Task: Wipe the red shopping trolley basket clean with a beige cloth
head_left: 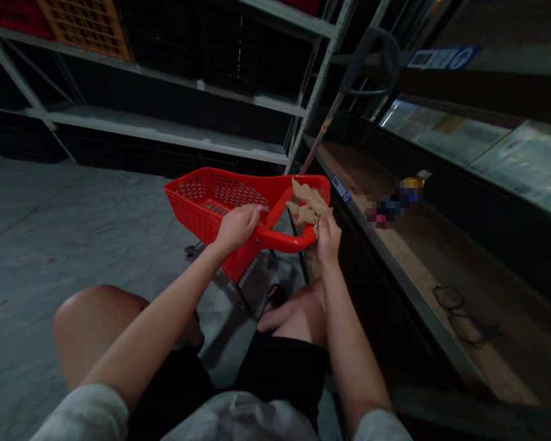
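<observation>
I am crouched on the floor in front of a red plastic shopping basket (211, 199) on a wheeled frame. My left hand (237, 226) rests curled over the basket's near rim and grips it. My right hand (328, 236) is closed on the lower edge of a crumpled piece of brown paper (308, 203), which it holds up at the basket's right end, beside the handle.
To my right runs a low wooden shelf (441, 269) with a metal front edge, bearing a small bottle-like item (395, 205) and a coil of black wire (461, 315). Grey metal racks (165, 131) with crates stand behind. Bare concrete floor (50, 220) lies to the left.
</observation>
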Motion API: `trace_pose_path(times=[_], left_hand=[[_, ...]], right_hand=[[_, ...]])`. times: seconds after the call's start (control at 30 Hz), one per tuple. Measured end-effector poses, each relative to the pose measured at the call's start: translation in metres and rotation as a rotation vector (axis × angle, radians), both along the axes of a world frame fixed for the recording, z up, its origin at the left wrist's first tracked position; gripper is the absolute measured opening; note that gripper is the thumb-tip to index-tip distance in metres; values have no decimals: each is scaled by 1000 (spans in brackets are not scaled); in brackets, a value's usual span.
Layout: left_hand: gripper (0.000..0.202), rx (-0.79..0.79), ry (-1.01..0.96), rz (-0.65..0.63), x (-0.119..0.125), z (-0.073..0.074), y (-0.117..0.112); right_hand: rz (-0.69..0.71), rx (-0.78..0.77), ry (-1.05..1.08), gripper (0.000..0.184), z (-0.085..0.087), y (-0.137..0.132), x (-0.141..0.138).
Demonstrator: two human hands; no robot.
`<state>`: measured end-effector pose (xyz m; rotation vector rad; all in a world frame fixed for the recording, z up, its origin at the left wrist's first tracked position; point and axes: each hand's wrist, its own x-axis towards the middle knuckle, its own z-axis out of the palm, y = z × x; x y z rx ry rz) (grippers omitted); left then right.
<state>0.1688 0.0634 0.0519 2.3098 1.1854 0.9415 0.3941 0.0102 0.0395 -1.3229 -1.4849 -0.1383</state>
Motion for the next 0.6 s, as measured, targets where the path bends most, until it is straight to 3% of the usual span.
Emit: trace_pose_path(times=[0.13, 0.23, 0.47, 0.53, 0.6], left_hand=[[64, -78, 96, 252, -12, -19, 14], [72, -31, 100, 337, -13, -26, 10], [68, -45, 240, 418, 11, -14, 2], [69, -68, 267, 453, 24, -11, -4], [70, -95, 275, 481, 36, -11, -12]], right_hand=[[17, 80, -119, 45, -8, -58, -56], [-9, 157, -291, 42, -8, -61, -69], [-9, 10, -167, 47, 16, -24, -10], [-69, 32, -112, 48, 13, -25, -1], [-157, 98, -105, 49, -1, -33, -7]])
